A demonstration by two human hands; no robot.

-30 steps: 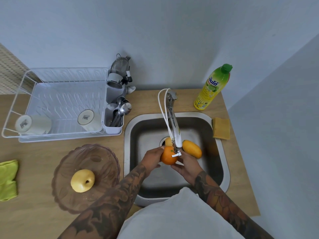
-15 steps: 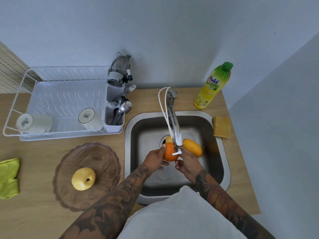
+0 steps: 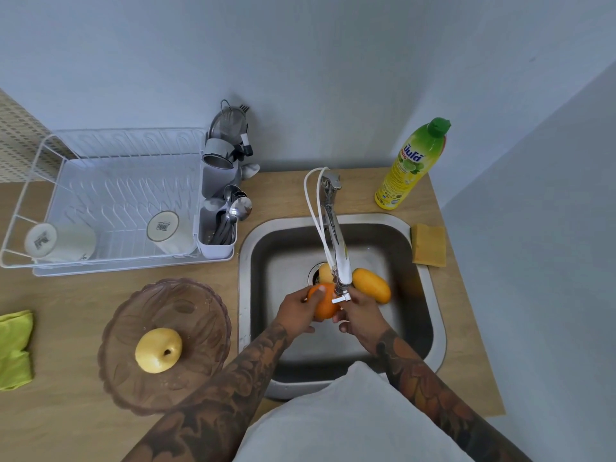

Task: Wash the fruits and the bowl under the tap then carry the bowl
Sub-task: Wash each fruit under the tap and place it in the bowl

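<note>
nearest the camera, a brownish glass bowl (image 3: 166, 345) sits on the wooden counter (image 3: 83, 425) left of the sink (image 3: 430, 295), with one yellow apple (image 3: 158, 350) lying in it. a green cloth (image 3: 15, 350) lies at the counter's far left edge. over the basin, the left hand (image 3: 295, 313) curls around an orange (image 3: 323, 303), thumb laid across its top, and the right hand (image 3: 358, 313) cups the same orange from the other side, fingers bent around it. the orange is held just under the tip of the tap (image 3: 336, 248). behind it in the basin lie a yellow mango (image 3: 371, 285) and a paler fruit (image 3: 325, 273) near the drain, partly hidden by the tap. on the right rim rests a yellow sponge (image 3: 429, 245). farther back, a white dish rack (image 3: 110, 201) holds two cups (image 3: 61, 241) on their sides and a cutlery caddy (image 3: 218, 228). a bottle of dish soap (image 3: 410, 168) stands by the wall.
</note>
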